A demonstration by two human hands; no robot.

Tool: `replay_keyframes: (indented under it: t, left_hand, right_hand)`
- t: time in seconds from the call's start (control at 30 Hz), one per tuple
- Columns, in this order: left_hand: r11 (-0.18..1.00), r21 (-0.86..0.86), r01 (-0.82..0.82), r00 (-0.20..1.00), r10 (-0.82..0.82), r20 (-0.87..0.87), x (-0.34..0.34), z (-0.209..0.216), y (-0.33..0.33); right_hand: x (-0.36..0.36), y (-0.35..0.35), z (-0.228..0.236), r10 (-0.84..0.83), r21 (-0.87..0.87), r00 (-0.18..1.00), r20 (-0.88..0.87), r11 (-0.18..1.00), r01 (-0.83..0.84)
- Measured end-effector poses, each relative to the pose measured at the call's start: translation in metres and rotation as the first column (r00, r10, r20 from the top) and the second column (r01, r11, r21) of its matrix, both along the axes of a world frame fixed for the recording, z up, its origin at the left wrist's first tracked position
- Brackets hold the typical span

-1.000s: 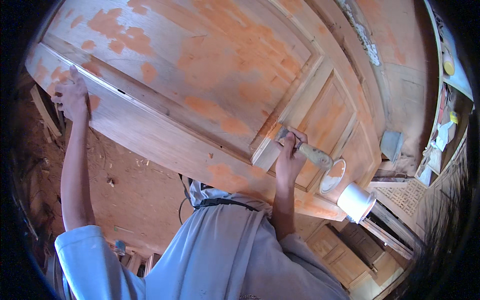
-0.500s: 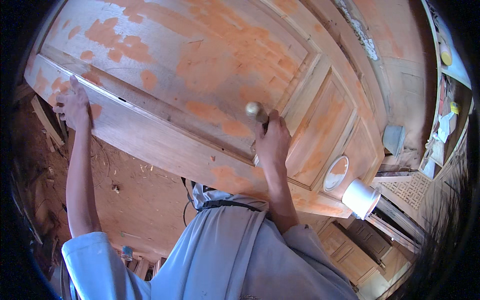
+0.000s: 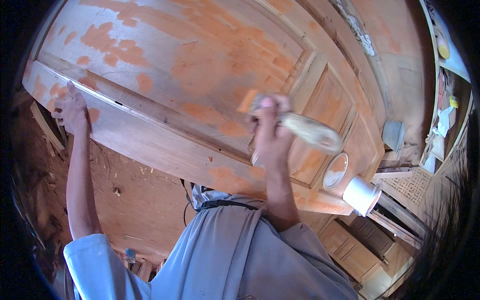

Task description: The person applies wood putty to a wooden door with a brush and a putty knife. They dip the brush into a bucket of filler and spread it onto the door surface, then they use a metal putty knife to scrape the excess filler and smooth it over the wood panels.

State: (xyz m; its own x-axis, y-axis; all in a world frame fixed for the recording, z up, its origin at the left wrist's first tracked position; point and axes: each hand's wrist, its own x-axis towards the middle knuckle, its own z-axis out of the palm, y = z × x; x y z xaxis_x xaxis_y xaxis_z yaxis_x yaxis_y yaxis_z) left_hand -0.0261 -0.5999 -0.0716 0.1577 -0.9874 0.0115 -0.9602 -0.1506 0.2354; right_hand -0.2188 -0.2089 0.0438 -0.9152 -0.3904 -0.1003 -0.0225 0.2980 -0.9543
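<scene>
A large panelled wooden door (image 3: pixel 155 142) with orange patches lies in front of me. My left hand (image 3: pixel 73 111) rests on its near frame toward the left end, fingers apart and one stretched toward the moulding. Over the right end of the big panel, my right hand (image 3: pixel 272 125) is closed round a paintbrush (image 3: pixel 314 133). The brush has a pale, blurred handle pointing right and an orange working end pointing left. Whether that end touches the panel I cannot tell. A round white lid (image 3: pixel 335 170) with orange smears lies on the door's right part.
A white bucket (image 3: pixel 360 195) stands by the door's right end, near the lid. Farther right are a grey container (image 3: pixel 393 136) and a cluttered shelf (image 3: pixel 440 120). Wood pieces (image 3: pixel 48 125) lie at the left, and more panelled doors (image 3: pixel 347 250) lie at the lower right.
My right hand has turned the paintbrush: its handle end pointed up-left before, and now the handle points right with the orange end showing left. My left hand has stayed in place.
</scene>
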Motion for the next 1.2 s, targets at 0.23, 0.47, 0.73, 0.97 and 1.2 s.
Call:
replay_keyframes:
  t: [0.23, 0.47, 0.73, 0.97, 1.2]
  left_hand:
    - [1.000, 0.010, -0.009, 1.000, 0.009, 0.023, -0.004, 0.006, 0.003]
    - [0.999, 0.001, -0.032, 0.998, 0.032, 0.058, -0.004, 0.010, 0.003]
    - [0.999, -0.043, -0.012, 0.996, 0.016, 0.093, 0.000, -0.002, -0.002]
    - [0.999, -0.042, -0.014, 0.997, 0.017, 0.069, 0.003, -0.006, -0.007]
    - [1.000, -0.011, 0.009, 0.999, -0.008, 0.033, 0.002, -0.001, -0.002]
  right_hand:
    - [-0.027, 0.092, -0.011, -0.241, 0.203, 0.970, 0.044, 0.952, 0.228]
    - [-0.012, 0.097, -0.038, -0.170, 0.286, 0.985, 0.041, 0.946, 0.152]
    - [-0.011, 0.096, -0.043, -0.166, 0.322, 0.985, 0.052, 0.936, 0.141]
    - [-0.008, 0.080, -0.035, -0.040, 0.514, 0.999, -0.013, 0.857, 0.041]
    - [-0.007, 0.069, -0.042, -0.038, 0.424, 0.998, -0.050, 0.904, 0.055]
